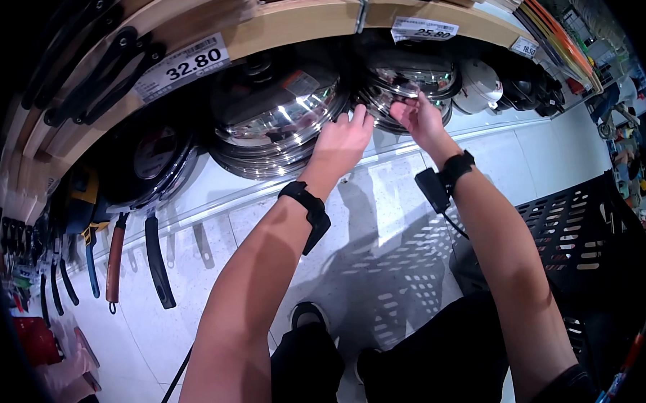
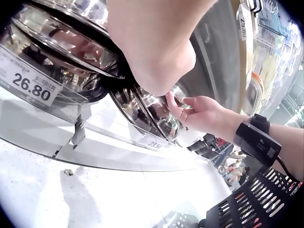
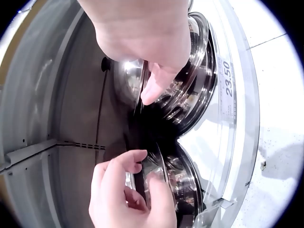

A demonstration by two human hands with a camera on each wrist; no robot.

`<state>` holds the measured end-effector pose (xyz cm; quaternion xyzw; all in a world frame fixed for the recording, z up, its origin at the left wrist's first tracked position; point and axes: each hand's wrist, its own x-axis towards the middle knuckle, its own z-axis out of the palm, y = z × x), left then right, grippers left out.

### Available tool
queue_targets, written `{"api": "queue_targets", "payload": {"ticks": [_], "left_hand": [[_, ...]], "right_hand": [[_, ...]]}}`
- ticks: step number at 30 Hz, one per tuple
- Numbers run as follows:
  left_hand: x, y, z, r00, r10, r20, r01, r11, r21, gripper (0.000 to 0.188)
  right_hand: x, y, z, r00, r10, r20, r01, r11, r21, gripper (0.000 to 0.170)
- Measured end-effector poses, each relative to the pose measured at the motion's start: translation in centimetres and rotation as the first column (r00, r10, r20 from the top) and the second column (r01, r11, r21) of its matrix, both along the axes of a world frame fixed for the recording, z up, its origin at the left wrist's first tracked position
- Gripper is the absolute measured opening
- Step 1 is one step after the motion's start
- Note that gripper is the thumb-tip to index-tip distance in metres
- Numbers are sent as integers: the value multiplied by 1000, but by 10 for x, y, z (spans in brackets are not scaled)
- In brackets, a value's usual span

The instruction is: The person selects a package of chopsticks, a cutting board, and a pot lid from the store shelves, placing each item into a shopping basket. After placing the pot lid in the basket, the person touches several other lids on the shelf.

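Two stacks of shiny metal lids and pans sit side by side on a low shelf. At the right edge of the larger stack point(image 1: 276, 124) is my left hand point(image 1: 341, 143), its fingertips by the gap between the stacks. In the right wrist view, that hand's thumb and bent fingers stand apart around a rim. My right hand point(image 1: 424, 123) is at the front of the smaller stack point(image 1: 411, 71), palm turned toward the left hand. The right thumb point(image 3: 156, 85) lies straight beside a lid rim, while the other fingers are hidden in that view.
Dark pans with long handles point(image 1: 158, 263) overhang the shelf edge on the left. Wooden boards point(image 1: 185, 24) fill the shelf above, with price tags point(image 1: 184, 67) on its edge. A black slotted basket point(image 1: 569, 219) stands at right, and a white pot point(image 1: 479, 87) sits beyond the smaller stack.
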<state>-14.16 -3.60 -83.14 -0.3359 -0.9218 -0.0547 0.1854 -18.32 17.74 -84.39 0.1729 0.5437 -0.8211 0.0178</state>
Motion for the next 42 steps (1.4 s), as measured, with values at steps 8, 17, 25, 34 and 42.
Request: {"api": "queue_targets", "payload": {"ticks": [8, 17, 25, 34, 42], "left_hand": [[11, -10, 0, 973, -208, -101, 229, 920, 319, 45], [27, -113, 60, 991, -134, -12, 134, 976, 174, 38], [111, -300, 100, 840, 540, -49, -542, 839, -52, 34], [155, -394, 66, 241, 810, 535, -847, 445, -292, 78], [142, -346, 63, 133, 931, 341, -812, 300, -500, 128]], "right_hand": [[56, -63, 13, 840, 459, 289, -541, 678, 498, 33], [58, -123, 30, 481, 755, 445, -865, 326, 381, 29], [70, -220, 52, 327, 903, 281, -909, 218, 356, 27], [91, -280, 23, 179, 940, 292, -938, 74, 337, 31], [91, -293, 23, 151, 955, 255, -944, 62, 325, 32]]}}
